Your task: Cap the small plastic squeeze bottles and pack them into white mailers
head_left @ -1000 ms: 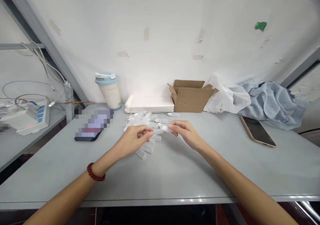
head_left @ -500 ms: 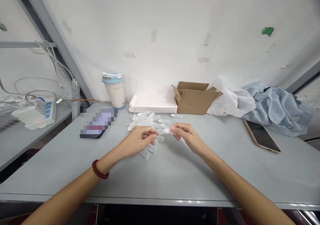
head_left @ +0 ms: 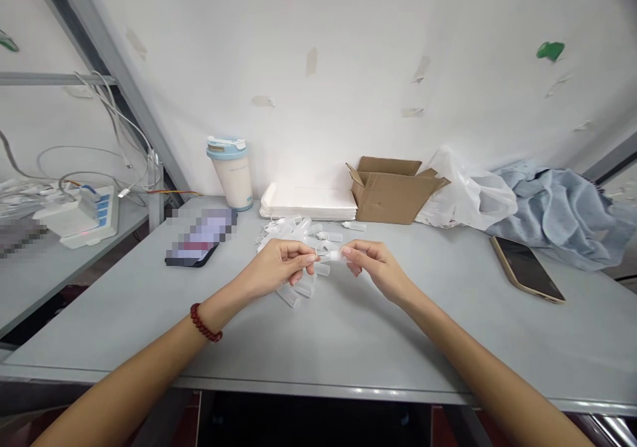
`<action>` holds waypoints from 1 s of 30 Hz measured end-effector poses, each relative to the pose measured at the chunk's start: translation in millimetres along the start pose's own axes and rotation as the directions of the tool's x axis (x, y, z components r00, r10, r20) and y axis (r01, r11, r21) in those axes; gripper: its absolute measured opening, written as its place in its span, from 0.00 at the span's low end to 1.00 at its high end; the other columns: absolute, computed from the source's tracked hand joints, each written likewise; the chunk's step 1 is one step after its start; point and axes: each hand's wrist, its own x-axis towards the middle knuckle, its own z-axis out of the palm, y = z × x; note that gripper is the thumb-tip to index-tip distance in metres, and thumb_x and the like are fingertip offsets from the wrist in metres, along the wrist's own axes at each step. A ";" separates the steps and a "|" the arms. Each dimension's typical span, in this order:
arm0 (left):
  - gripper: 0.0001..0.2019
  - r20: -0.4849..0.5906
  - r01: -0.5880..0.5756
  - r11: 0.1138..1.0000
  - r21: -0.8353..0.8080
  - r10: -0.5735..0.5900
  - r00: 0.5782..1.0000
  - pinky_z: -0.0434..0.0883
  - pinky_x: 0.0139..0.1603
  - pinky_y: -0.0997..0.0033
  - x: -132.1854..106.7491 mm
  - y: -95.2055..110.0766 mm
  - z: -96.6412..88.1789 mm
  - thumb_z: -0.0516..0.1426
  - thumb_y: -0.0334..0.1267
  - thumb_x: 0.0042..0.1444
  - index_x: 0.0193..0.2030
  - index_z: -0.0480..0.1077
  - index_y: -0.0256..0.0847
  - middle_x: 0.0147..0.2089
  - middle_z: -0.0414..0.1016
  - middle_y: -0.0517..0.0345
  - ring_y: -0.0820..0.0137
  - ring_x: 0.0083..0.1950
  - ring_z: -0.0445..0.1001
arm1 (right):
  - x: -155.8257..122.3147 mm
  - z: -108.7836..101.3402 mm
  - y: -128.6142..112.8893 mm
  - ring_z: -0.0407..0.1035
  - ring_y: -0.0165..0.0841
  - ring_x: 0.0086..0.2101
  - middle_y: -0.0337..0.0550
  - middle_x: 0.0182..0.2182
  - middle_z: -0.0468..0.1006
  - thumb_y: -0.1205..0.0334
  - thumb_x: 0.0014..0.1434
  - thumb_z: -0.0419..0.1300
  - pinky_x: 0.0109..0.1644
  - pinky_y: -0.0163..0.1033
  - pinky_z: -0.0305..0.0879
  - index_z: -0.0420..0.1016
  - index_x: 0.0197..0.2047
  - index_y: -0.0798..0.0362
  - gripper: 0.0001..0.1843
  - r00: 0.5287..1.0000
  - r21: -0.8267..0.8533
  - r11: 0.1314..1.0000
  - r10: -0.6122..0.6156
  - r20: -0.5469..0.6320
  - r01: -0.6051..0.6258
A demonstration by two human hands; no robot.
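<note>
my left hand (head_left: 283,264) and right hand (head_left: 373,266) have drawn closer together, right fingers pinching a small bottle (head_left: 334,256) mid-frame, left ones seemingly closed on its thin tip (head_left: 323,256), which a crooked pull could bend.

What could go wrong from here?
1. The right hand holds a small white piece with just its fingers, so it might slip.
2. If dropped, it could get mixed into the translucent bottles close by.
3. The left hand is pinched at its thin tip; too small to tell if sharp, but a prick seems possible.
</note>
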 end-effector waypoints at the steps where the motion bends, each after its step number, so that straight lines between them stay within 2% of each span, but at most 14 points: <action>1: 0.14 0.004 0.002 1.000 -0.023 -0.002 1.000 0.56 0.22 0.77 -0.2 0.4 0.1 0.56 0.46 0.54 0.30 0.71 0.35 0.21 0.65 0.63 0.79 0.20 0.58 | -0.2 0.1 -0.2 0.56 0.27 0.24 0.35 0.19 0.61 0.48 0.56 0.55 0.30 0.35 0.55 0.67 0.24 0.54 0.18 1.000 0.004 1.000 -0.003 0.005 0.003; 13: 0.13 0.023 0.006 0.990 -0.143 -0.003 1.000 0.57 0.22 0.77 -0.5 1.7 2.4 0.56 0.45 0.54 0.31 0.70 0.35 0.27 0.69 0.61 0.81 0.21 0.58 | -0.3 -0.6 1.8 0.56 0.27 0.24 0.33 0.18 0.60 0.49 0.58 0.54 0.32 0.36 0.54 0.68 0.25 0.54 0.18 1.000 0.042 0.999 -0.008 0.023 0.007; 18: 0.13 0.034 -0.041 0.989 -0.141 0.046 0.998 0.56 0.22 0.77 0.1 -3.0 1.6 0.55 0.45 0.55 0.31 0.70 0.35 0.28 0.69 0.60 0.80 0.21 0.58 | -0.8 -1.1 -0.7 0.56 0.27 0.24 0.34 0.19 0.59 0.49 0.58 0.54 0.32 0.36 0.54 0.65 0.23 0.53 0.19 1.000 0.021 1.000 -0.019 0.024 0.018; 25: 0.13 0.012 -0.044 0.991 -0.124 0.046 0.999 0.57 0.22 0.77 1.1 -4.5 1.8 0.56 0.45 0.54 0.31 0.70 0.35 0.27 0.69 0.60 0.80 0.21 0.58 | -0.9 1.6 -2.4 0.56 0.27 0.24 0.34 0.19 0.60 0.47 0.57 0.54 0.30 0.35 0.55 0.66 0.24 0.53 0.19 1.000 -0.032 0.999 0.011 0.023 -0.011; 30: 0.13 -0.008 -0.049 0.991 -0.127 0.048 0.999 0.58 0.22 0.77 1.6 -6.6 2.6 0.56 0.44 0.54 0.31 0.71 0.35 0.28 0.70 0.59 0.81 0.21 0.58 | -1.6 0.3 -3.2 0.54 0.26 0.23 0.34 0.19 0.60 0.47 0.58 0.53 0.28 0.34 0.52 0.66 0.24 0.53 0.20 0.999 -0.070 0.997 0.024 0.029 -0.022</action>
